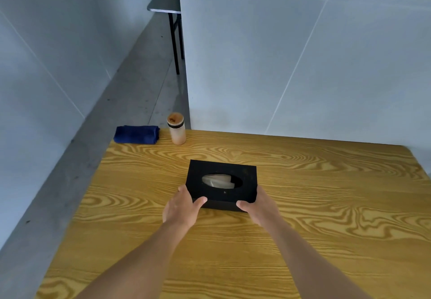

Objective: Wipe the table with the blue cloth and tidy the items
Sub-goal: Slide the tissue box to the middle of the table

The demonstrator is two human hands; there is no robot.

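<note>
A black tissue box [233, 172] with white tissue showing in its oval opening sits near the middle of the wooden table [326, 228]. My left hand [183, 207] grips its near left corner, thumb on the front face. My right hand [258, 205] grips its near right corner the same way. The blue cloth [137, 134], folded, lies at the table's far left corner. Beside it on the right stands a frosted bottle [177, 129] with a wooden lid.
A grey tiled wall runs along the table's far edge. Concrete floor lies to the left of the table, with the black legs of a grey table [163, 0] farther back.
</note>
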